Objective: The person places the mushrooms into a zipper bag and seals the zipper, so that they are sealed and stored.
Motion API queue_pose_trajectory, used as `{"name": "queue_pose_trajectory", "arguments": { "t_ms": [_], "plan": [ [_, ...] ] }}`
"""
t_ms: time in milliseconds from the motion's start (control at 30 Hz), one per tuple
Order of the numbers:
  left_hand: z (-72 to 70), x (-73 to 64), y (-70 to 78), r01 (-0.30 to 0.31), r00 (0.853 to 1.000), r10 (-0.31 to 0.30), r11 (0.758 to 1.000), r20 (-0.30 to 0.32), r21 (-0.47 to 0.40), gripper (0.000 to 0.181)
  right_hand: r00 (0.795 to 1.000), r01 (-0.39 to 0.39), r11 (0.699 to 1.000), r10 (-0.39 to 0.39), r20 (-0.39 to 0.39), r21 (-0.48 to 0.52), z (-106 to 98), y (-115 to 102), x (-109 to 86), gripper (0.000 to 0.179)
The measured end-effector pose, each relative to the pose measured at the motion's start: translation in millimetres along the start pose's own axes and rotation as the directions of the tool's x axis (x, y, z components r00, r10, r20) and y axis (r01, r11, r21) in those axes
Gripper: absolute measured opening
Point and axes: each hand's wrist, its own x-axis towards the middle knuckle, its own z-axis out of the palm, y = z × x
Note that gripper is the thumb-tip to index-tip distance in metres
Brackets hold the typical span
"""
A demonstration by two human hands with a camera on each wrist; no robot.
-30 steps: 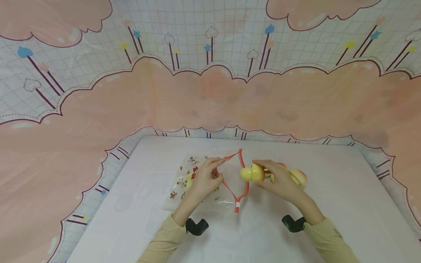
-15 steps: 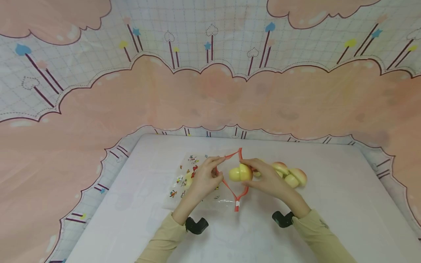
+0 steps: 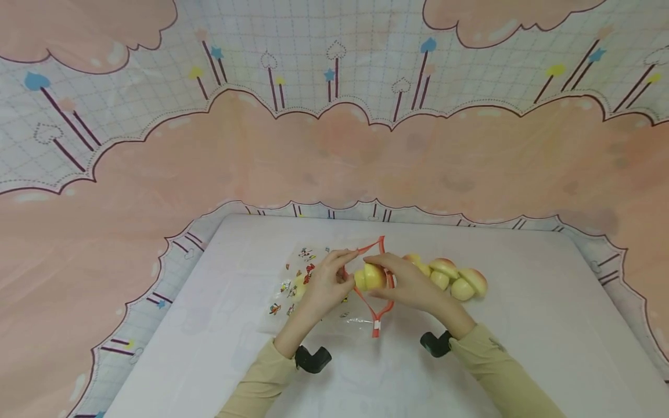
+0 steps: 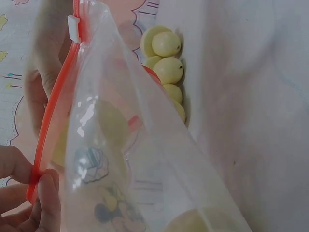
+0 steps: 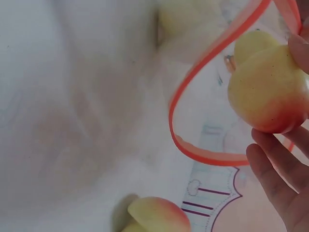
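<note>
A cloth backdrop (image 3: 334,157) printed with peach clouds and candle-like stems hangs behind a white table (image 3: 376,377). In the head view, the left hand (image 3: 326,281) pinches the orange-red rim (image 3: 387,306) of a clear printed zip bag (image 3: 284,290), which spreads out beyond the left side of those fingers. The right hand (image 3: 410,284) holds a yellow mushroom-shaped piece (image 3: 373,277) between thumb and fingers, in the bag's open mouth, its stem pointing at the left fingertips and just beside them. To the right of the right fingers, other mushroom pieces (image 3: 443,268) sit in a row on the table. A black camera (image 3: 313,359) is at the left wrist, near a beige sleeve (image 3: 261,377).

In the left wrist view, thumb and fingers close on the end of the rim; a white slider (image 4: 74,29) sits farther along it, above the fingers. Right of the pinch, yellow shapes show hazily through the plastic, and the row lies beyond them.

In the right wrist view, fingertips and thumb hold the piece by its red-tinged cap, the rim looping around left of the fingers. Another mushroom cap shows below and left of them.
</note>
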Motion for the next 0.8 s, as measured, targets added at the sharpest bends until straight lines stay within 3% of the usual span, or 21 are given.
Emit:
{"name": "queue_pose_trajectory", "arguments": {
  "t_ms": [300,800],
  "plan": [
    [-0.5,1.0,0.4,-0.017,1.000,0.017,1.000,-0.009,-0.006,0.046,0.994,-0.036,0.999,0.038,0.105,-0.023,12,-1,6.3,0.060],
    [-0.3,0.3,0.8,-0.025,0.999,0.025,1.000,-0.029,-0.013,0.048,0.991,0.005,0.999,0.001,0.134,-0.046,22,-1,0.0,0.056]
  ]
}}
